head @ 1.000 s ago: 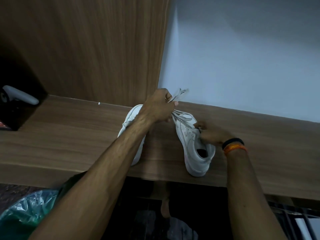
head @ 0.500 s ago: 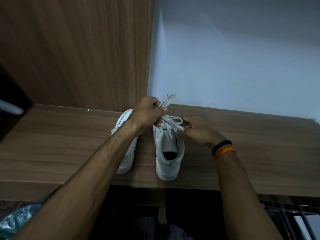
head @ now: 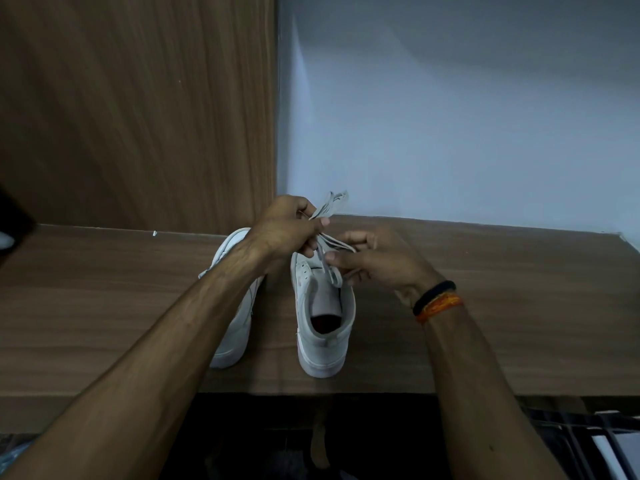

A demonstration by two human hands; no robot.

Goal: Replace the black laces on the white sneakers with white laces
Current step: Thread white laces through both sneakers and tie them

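Wood-grain shelf [head: 485,306] is running across the view, backed by a brown wooden panel [head: 138,109] and a pale blue-grey wall [head: 450,109]. Two white sneakers are standing on this shelf with their heels toward its front edge. The right sneaker [head: 323,341] is sitting upright near the middle of the shelf, its dark opening showing, while the left sneaker [head: 239,323] is lying just beside it, partly hidden under the left forearm.

The left hand [head: 287,230] is hovering above the toe end of the right sneaker, its fingers curling round a bunch of white lace [head: 329,206] whose loose ends are sticking up past the thumb toward the wall. The right hand [head: 377,261] is sitting just beside the right sneaker's tongue, its thumb and fingers pinching another stretch of the same lace, which is running down into the eyelets. A black band and an orange thread wristband [head: 438,301] are circling the right wrist. Dark space is showing below the shelf's front edge.
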